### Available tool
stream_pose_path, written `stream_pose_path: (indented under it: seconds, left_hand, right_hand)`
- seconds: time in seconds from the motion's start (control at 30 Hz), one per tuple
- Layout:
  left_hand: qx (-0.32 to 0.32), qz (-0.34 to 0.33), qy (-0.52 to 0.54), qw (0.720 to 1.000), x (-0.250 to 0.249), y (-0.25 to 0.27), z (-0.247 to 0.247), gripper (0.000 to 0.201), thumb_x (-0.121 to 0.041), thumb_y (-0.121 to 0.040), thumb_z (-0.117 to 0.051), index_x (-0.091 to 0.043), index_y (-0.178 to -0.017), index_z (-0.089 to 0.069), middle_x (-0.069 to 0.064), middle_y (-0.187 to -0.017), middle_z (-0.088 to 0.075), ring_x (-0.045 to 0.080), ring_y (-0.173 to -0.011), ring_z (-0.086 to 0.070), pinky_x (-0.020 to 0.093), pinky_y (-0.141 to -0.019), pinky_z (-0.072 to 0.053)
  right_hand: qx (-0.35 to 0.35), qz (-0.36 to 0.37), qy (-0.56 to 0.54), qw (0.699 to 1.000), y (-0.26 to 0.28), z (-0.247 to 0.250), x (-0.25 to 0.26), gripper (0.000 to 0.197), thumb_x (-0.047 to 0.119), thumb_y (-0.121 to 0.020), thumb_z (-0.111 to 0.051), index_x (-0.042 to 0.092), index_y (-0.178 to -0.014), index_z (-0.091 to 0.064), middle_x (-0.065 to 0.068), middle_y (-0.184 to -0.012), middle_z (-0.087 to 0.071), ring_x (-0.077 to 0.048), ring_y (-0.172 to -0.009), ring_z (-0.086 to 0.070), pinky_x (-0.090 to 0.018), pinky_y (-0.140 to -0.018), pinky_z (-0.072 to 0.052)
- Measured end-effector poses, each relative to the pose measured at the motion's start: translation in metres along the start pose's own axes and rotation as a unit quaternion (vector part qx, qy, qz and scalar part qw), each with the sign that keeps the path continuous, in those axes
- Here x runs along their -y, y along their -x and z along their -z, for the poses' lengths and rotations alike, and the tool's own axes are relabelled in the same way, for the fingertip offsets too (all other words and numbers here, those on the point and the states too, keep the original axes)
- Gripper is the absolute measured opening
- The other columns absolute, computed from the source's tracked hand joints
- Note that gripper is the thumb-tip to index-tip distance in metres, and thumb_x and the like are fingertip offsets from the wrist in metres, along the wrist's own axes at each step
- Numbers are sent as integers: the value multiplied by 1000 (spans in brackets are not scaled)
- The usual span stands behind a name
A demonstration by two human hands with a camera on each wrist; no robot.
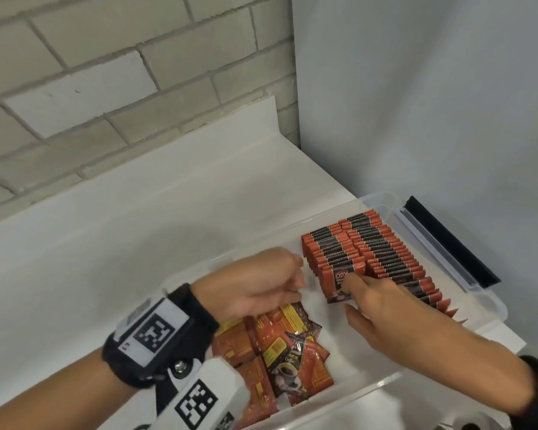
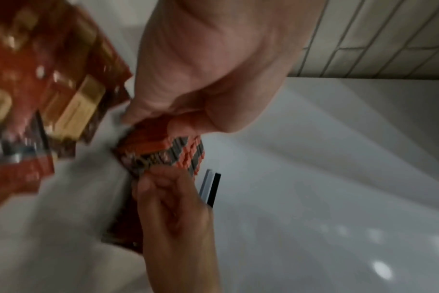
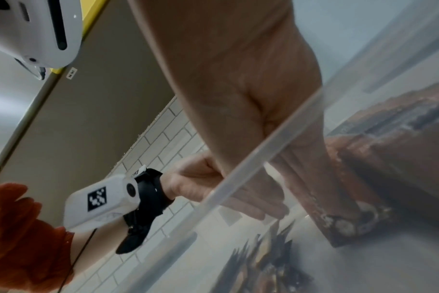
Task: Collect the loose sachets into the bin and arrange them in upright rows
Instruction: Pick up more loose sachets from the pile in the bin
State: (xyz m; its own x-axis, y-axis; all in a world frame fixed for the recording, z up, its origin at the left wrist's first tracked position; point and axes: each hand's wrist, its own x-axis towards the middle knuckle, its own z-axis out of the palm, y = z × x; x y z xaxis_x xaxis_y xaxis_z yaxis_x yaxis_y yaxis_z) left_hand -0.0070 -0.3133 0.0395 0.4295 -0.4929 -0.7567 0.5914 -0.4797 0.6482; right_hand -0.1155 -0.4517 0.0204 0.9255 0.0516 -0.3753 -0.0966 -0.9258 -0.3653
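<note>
- Head view: a clear plastic bin (image 1: pixel 491 301) stands at the right end of a white counter (image 1: pixel 137 243), near the corner by the wall. Upright rows of sachets (image 1: pixel 370 246) fill the bin's far right part; a loose pile of sachets (image 1: pixel 280 346) lies flat at its near left.
- Head view: the right hand (image 1: pixel 385 308) has straight fingers pressed against the front sachet (image 1: pixel 339 282) of the nearer row, steadying it. The left hand (image 1: pixel 261 280) hovers over the loose pile with fingers curled under; whether it holds a sachet is not visible.
- Handling judgement: the sachets look light, thin and glossy, likely to slide and topple in a row. Best taken by pinching the top edge, with the row's face supported.
- Left wrist view: heavily blurred. The left hand (image 2: pixel 213 69) is close to the end of the upright rows (image 2: pixel 178 148), possibly touching them, with the right hand (image 2: pixel 176 208) at the opposite face. The loose pile (image 2: pixel 38 89) is cut off at the frame's left edge.
- Right wrist view: taken from low outside the bin, through its cloudy wall (image 3: pixel 263 158). The right hand's fingers, the rows and the pile appear only as smeared shapes.
- Hidden: the bin's near left corner sits behind the wrist camera in the head view.
</note>
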Motion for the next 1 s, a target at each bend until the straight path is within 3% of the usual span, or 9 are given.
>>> stream_pose_path:
  seconds: [0.1, 0.17, 0.3, 0.37, 0.47, 0.53, 0.63, 0.8, 1.0]
  left_hand:
    - [26, -24, -147, 988, -3, 20, 23, 35, 3, -94, -51, -7, -126, -56, 6, -123, -61, 15, -113, -59, 27, -102, -45]
    - [22, -55, -290, 955, -4, 32, 36, 25, -11, -94, -56, -18, -116, -63, -1, -117, -65, 12, -107, -63, 26, -96, -49]
    - [-14, -60, -590, 805, 3, 44, 52, 38, -36, -93, -57, -26, -129, -49, -4, -121, -56, 9, -100, -57, 29, -91, -48]
    - [1, -31, -637, 770, 11, 42, 57, 55, -36, -94, -56, -23, -142, -32, 0, -130, -50, 15, -111, -54, 33, -94, -46]
    - [60, 4, -624, 779, 26, 37, 65, 65, -34, -94, -57, -22, -146, -19, 1, -130, -56, 18, -112, -56, 36, -96, -47]
    - [78, 9, -603, 794, 31, 37, 66, 69, -31, -92, -62, -21, -144, -19, -1, -129, -58, 16, -112, -56, 33, -97, -47]
    - [58, -10, -597, 800, 32, 39, 65, 72, -25, -84, -71, -19, -140, -26, -3, -130, -53, 14, -114, -52, 29, -96, -46]
    - [30, -18, -633, 774, 34, 34, 64, 47, -26, -82, -73, -22, -116, -40, -4, -108, -49, 12, -91, -48, 19, -64, -38]
    - [48, -48, -630, 773, 34, 27, 68, 27, -27, -84, -72, -23, -95, -48, 3, -111, -61, 21, -96, -58, 32, -78, -49]
  right_hand:
    - [29, 32, -39, 998, -2, 2, 9, 25, 31, -99, -47, 20, -122, -47, 4, -116, -56, -14, -100, -59, -27, -86, -51]
    - [66, 52, -57, 995, -4, 3, 19, 33, 33, -98, -50, 22, -128, -43, 5, -121, -52, -12, -108, -55, -31, -91, -50]
    - [102, 96, -45, 989, -14, 2, 33, 61, 34, -98, -49, 28, -149, -16, 7, -150, -24, -14, -135, -33, -34, -110, -36]
    - [116, 114, -41, 986, -20, 0, 37, 68, 35, -100, -46, 32, -152, -2, 13, -158, -2, -15, -144, -14, -34, -114, -24]
    - [145, 113, -25, 983, -26, -8, 40, 61, 39, -100, -43, 28, -152, -13, 11, -159, 2, -17, -146, -4, -36, -115, -21]
    - [139, 111, -28, 984, -28, -14, 41, 53, 41, -98, -46, 24, -145, -28, 7, -152, -18, -19, -140, -14, -37, -112, -26]
    - [131, 90, -71, 985, -28, -19, 42, 54, 39, -94, -54, 24, -138, -27, 5, -134, -35, -13, -128, -27, -35, -106, -36]
    - [158, 69, -114, 978, -27, -21, 44, 66, 39, -92, -59, 23, -142, -20, 2, -124, -41, -7, -106, -38, -27, -95, -43]
    - [189, 50, -127, 973, -28, -29, 46, 38, 39, -91, -61, 14, -115, -46, -5, -93, -57, -12, -71, -50, -30, -65, -44]
